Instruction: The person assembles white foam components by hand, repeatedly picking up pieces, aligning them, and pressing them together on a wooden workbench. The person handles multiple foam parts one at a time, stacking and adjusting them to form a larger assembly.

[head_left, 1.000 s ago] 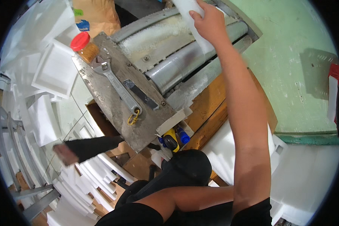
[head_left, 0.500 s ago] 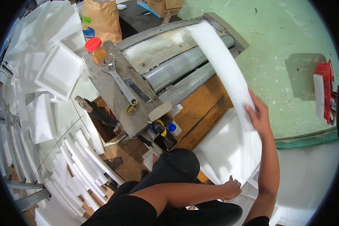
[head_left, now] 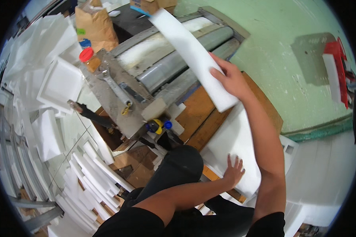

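A long white foam strip [head_left: 188,49] slants over the roller machine [head_left: 162,71], its far end blurred above the machine's back edge. My right hand [head_left: 230,78] grips the strip near its lower end, thumb on top and fingers round the right edge. Below it, my left hand [head_left: 234,172] rests with fingers spread on a white foam sheet [head_left: 229,138] that lies on the wooden boards [head_left: 199,114]. The machine's metal roller [head_left: 162,75] runs beneath the strip, which looks raised above it.
On the machine's left plate lie an adjustable wrench [head_left: 116,87] and a red-lidded jar [head_left: 90,59]. A brown paper sack [head_left: 97,29] stands behind. White foam strips [head_left: 95,179] are stacked at lower left. A red basket [head_left: 338,73] stands on the right, by the green floor [head_left: 273,59].
My right hand has carried the strip left and farther away, across the machine. My left hand has moved slightly up and left, and its fingers have spread onto the foam sheet.
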Action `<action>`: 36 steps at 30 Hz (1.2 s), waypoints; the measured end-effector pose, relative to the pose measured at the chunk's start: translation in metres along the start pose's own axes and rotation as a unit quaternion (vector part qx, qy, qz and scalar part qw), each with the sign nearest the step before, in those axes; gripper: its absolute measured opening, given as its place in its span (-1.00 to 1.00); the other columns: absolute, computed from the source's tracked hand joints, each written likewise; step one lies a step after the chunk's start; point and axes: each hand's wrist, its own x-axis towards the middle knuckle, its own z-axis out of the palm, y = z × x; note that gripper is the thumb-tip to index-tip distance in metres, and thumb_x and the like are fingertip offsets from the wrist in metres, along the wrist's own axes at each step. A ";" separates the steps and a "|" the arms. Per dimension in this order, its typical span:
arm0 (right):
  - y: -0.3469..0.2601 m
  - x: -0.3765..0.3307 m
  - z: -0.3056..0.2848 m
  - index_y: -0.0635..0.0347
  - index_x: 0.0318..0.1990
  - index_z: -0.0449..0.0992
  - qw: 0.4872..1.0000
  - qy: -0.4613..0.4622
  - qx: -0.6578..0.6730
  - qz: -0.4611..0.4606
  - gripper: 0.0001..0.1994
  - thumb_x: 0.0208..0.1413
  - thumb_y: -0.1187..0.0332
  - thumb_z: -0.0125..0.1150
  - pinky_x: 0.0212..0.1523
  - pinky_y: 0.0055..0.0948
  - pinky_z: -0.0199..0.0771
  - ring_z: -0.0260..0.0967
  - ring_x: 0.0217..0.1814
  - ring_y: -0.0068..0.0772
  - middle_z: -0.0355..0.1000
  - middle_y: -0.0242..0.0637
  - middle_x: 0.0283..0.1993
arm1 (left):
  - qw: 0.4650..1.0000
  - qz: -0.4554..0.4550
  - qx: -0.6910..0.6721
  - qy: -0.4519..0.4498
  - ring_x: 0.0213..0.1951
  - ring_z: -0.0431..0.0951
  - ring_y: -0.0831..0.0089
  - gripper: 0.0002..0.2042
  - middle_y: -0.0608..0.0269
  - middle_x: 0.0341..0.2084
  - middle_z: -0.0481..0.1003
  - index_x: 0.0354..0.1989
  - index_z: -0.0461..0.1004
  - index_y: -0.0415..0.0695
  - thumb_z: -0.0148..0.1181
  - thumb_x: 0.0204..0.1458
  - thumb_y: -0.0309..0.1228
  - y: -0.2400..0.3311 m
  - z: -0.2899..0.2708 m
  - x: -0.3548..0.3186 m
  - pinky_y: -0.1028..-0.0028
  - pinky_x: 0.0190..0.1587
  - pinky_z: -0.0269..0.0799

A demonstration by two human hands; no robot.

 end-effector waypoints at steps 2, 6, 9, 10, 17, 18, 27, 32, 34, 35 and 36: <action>-0.019 0.010 0.000 0.09 0.42 0.35 0.972 0.040 0.206 0.106 -0.49 0.36 0.23 0.19 -0.05 -0.29 0.55 0.53 -0.10 -0.33 0.58 -0.20 -0.05 | 1.000 -0.017 0.006 -0.005 0.55 -0.14 -0.23 -0.43 0.03 0.57 -0.09 0.49 0.20 0.17 0.00 0.28 -0.35 -0.013 0.004 0.003 -0.78 0.23 -0.34; -0.030 -0.037 -0.053 0.02 0.50 0.24 0.872 0.089 0.463 0.135 -0.41 0.41 0.05 0.08 -0.07 -0.41 0.56 0.52 -0.11 -0.47 0.56 -0.26 -0.01 | 0.999 0.029 0.034 -0.011 0.55 -0.15 -0.21 -0.43 0.11 0.59 -0.14 0.51 0.17 0.28 0.00 0.30 -0.33 -0.016 0.003 0.013 -0.81 0.21 -0.33; -0.037 -0.089 -0.086 0.12 0.33 0.34 0.831 0.145 0.516 0.151 -0.53 0.45 0.05 -0.01 -0.31 -0.40 0.42 0.35 -0.33 -0.40 0.44 -0.27 -0.26 | 0.996 0.025 0.082 0.017 0.56 -0.16 -0.16 -0.48 0.24 0.60 -0.12 0.49 0.18 0.40 -0.11 0.35 -0.27 -0.036 0.020 0.039 -0.80 0.22 -0.33; -0.034 -0.110 -0.099 0.13 0.29 0.37 0.815 0.158 0.538 0.148 -0.57 0.45 0.06 -0.02 -0.35 -0.40 0.38 0.30 -0.37 -0.40 0.40 -0.28 -0.31 | 0.995 0.030 0.093 0.025 0.56 -0.16 -0.14 -0.49 0.28 0.60 -0.12 0.49 0.19 0.43 -0.15 0.37 -0.25 -0.038 0.022 0.050 -0.80 0.22 -0.33; -0.040 -0.230 -0.149 0.15 0.24 0.37 0.785 0.318 0.496 0.189 -0.57 0.45 0.03 -0.05 -0.34 -0.38 0.41 0.30 -0.33 -0.37 0.35 -0.29 -0.32 | 0.993 0.076 0.094 0.009 0.55 -0.06 -0.05 -0.43 0.24 0.56 0.00 0.47 0.24 0.33 0.10 0.27 -0.32 -0.065 -0.034 0.065 -0.61 0.37 -0.24; -0.035 -0.249 -0.152 0.17 0.29 0.34 0.816 0.330 0.429 0.202 -0.53 0.44 0.04 -0.02 -0.24 -0.37 0.45 0.36 -0.24 -0.36 0.40 -0.27 -0.23 | 0.992 0.077 0.099 -0.014 0.55 -0.04 -0.04 -0.41 0.21 0.55 0.01 0.46 0.25 0.29 0.16 0.23 -0.32 -0.061 -0.041 0.060 -0.55 0.39 -0.21; -0.048 -0.425 -0.143 0.07 0.44 0.36 0.936 0.183 -0.167 0.250 -0.36 0.18 0.42 0.36 0.17 -0.36 0.44 0.51 0.04 -0.29 0.56 -0.09 0.05 | 0.947 -0.185 -0.149 0.216 0.07 0.60 0.02 -0.66 -0.15 0.02 0.60 0.13 0.55 -0.25 0.15 0.23 -0.40 -0.153 -0.161 0.008 0.19 0.15 0.48; -0.053 -0.489 -0.119 0.03 0.39 0.43 0.924 0.076 -0.250 0.281 -0.34 0.07 0.41 0.44 -0.14 -0.27 0.45 0.36 -0.31 -0.10 0.37 -0.11 -0.33 | 0.860 -0.085 -0.358 0.352 0.04 0.65 0.09 -0.51 -0.12 0.00 0.62 0.09 0.59 -0.26 0.32 0.16 -0.10 -0.178 -0.142 0.018 0.26 0.13 0.52; -0.050 -0.502 -0.112 0.02 0.38 0.45 0.925 0.053 -0.258 0.275 -0.34 0.05 0.41 0.46 -0.23 -0.22 0.41 0.26 -0.40 -0.08 0.26 -0.13 -0.43 | 0.880 -0.089 -0.353 0.305 0.12 0.60 0.09 -0.43 -0.13 0.08 0.59 0.17 0.55 -0.25 0.34 0.15 -0.04 -0.155 -0.145 0.021 0.27 0.20 0.47; -0.048 -0.503 -0.108 0.02 0.37 0.45 0.927 0.043 -0.260 0.267 -0.34 0.05 0.41 0.46 -0.24 -0.22 0.41 0.26 -0.40 -0.10 0.25 -0.14 -0.43 | 0.889 -0.091 -0.349 0.284 0.16 0.58 0.09 -0.39 -0.13 0.12 0.57 0.21 0.53 -0.24 0.36 0.14 -0.01 -0.146 -0.147 0.022 0.28 0.24 0.45; -0.045 -0.501 -0.105 0.02 0.37 0.46 0.929 0.032 -0.262 0.259 -0.34 0.04 0.41 0.46 -0.26 -0.23 0.40 0.25 -0.41 -0.11 0.25 -0.15 -0.43 | 0.904 -0.097 -0.322 0.264 0.16 0.58 0.10 -0.35 -0.14 0.12 0.57 0.21 0.54 -0.25 0.39 0.09 0.02 -0.145 -0.145 0.024 0.28 0.24 0.44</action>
